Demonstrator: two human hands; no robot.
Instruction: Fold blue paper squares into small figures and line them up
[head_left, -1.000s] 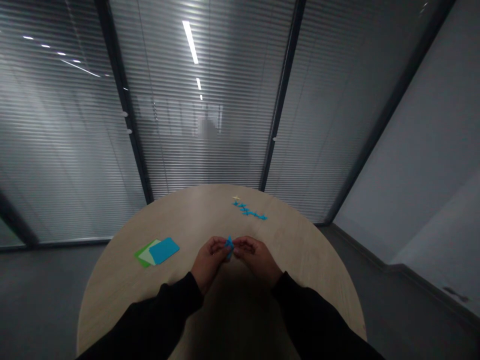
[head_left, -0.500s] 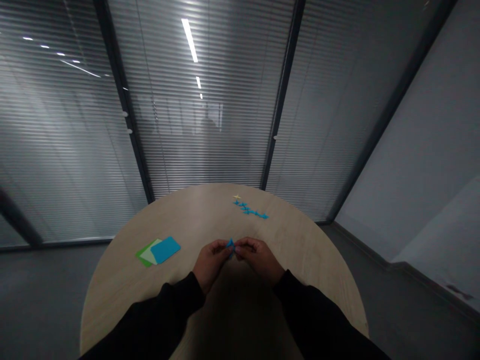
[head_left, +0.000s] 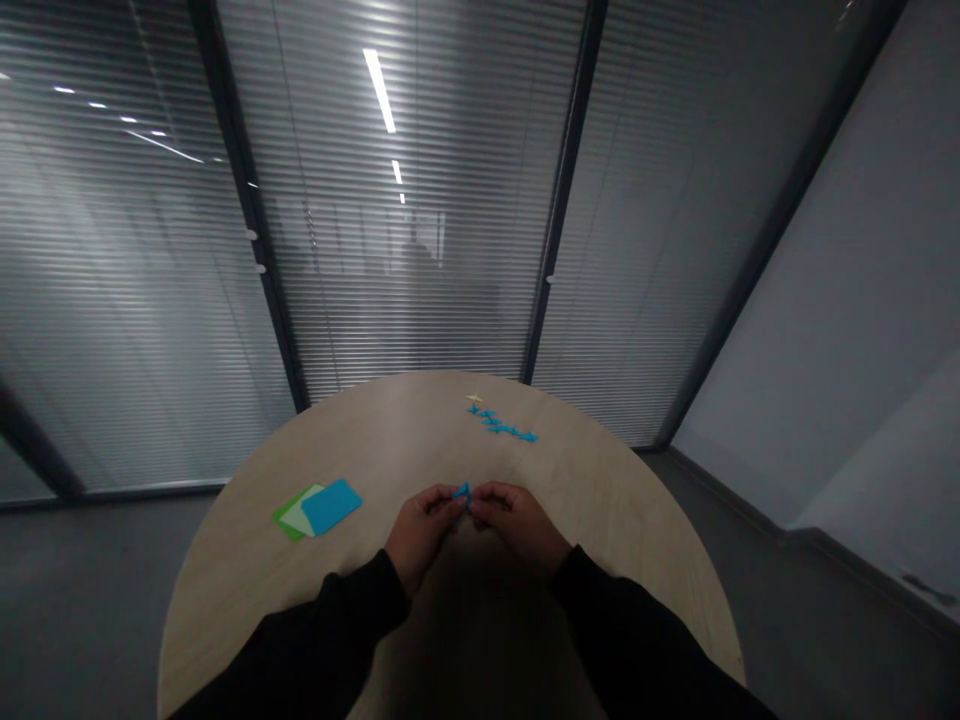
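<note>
Between my two hands is a small piece of folded blue paper (head_left: 463,491), pinched at the fingertips over the table. My left hand (head_left: 422,532) grips its left side between thumb and fingers. On the other side, the thumb and fingers of my right hand (head_left: 519,522) are closed on its right edge. Much of the paper is covered by the fingers, so its full shape cannot be made out. Farther back lies a row of several small folded blue paper pieces (head_left: 504,428), with a pale yellow star-like one (head_left: 475,398) at its far end.
Left of my hands, a fanned stack of paper sheets lies on the round wooden table (head_left: 247,590): a blue sheet (head_left: 331,506) on top, pale green and green (head_left: 287,515) beneath. Glass panels with blinds (head_left: 420,320) stand behind the table, and a white wall is at right.
The view has tilted slightly, so everything sits a little lower. Both hands stay on the blue paper, with only a slight shift of the fingers and the paper's angle.
</note>
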